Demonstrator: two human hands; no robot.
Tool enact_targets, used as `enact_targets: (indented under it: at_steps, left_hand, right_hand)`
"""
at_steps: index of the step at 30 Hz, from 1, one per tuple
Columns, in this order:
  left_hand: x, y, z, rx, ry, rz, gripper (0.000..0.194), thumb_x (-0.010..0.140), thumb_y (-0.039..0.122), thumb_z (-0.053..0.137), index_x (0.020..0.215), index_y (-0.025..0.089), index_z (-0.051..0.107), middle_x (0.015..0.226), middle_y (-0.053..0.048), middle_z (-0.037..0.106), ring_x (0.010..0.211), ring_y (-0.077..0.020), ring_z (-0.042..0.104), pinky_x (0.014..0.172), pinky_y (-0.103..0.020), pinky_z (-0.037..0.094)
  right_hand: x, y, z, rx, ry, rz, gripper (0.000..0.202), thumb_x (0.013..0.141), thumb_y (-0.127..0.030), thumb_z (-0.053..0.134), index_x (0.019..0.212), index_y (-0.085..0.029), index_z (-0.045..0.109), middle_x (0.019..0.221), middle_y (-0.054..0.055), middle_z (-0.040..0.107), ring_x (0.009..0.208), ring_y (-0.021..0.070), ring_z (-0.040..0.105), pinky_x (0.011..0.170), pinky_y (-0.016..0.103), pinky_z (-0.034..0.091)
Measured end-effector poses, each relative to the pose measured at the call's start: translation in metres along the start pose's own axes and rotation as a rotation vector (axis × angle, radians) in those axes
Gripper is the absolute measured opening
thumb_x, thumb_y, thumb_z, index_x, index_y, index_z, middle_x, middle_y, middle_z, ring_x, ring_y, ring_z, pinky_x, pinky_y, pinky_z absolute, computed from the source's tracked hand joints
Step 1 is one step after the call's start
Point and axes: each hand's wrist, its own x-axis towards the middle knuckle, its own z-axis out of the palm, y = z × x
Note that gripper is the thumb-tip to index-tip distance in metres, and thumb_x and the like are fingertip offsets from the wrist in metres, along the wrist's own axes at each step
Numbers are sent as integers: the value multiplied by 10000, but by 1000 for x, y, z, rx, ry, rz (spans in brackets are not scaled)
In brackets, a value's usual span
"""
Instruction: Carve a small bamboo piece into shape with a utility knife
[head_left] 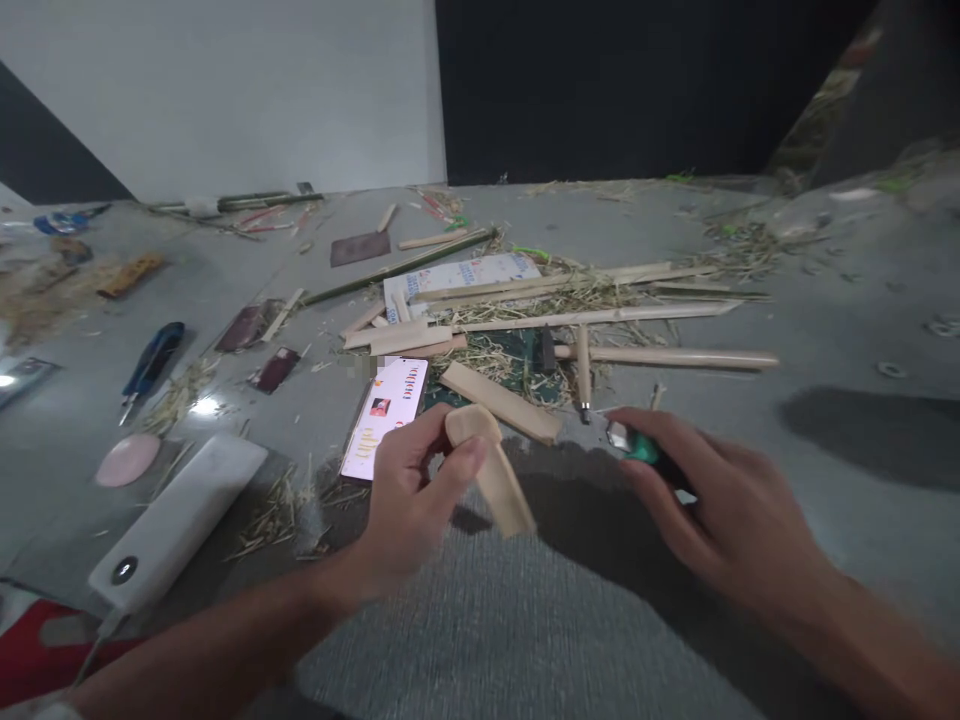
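My left hand (pixel 420 490) pinches a pale carved wooden piece (pixel 506 487) with a rounded head and a flat, straight lower part, held a little above the floor. My right hand (pixel 720 500) is closed around a green and black utility knife (pixel 641 447), its metal front end pointing left; the blade itself is too blurred to make out. The two hands are apart. Just beyond the carved piece lies a flat wooden strip (pixel 501 402). A small wooden-handled tool (pixel 583 370) rests ahead of my right hand.
A lit phone (pixel 386 420) lies by my left hand, among shavings (pixel 491 355) and long strips (pixel 600 318). On the left are a white power bank (pixel 180 520), a pink oval object (pixel 127 460), a blue-black screwdriver (pixel 154 362) and dark sandpaper pieces (pixel 277 368). A wall (pixel 300 100) stands behind.
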Motion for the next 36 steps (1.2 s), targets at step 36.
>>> enact_targets:
  at_steps: [36]
  left_hand:
    - [-5, -1, 9, 199, -192, 426, 63, 968, 156, 593, 939, 212, 600, 854, -48, 699, 815, -167, 659, 729, -306, 546]
  right_hand:
    - [2, -7, 5, 89, -161, -365, 102, 1030, -181, 474, 1036, -207, 573, 745, -7, 626, 574, 146, 588, 515, 289, 390]
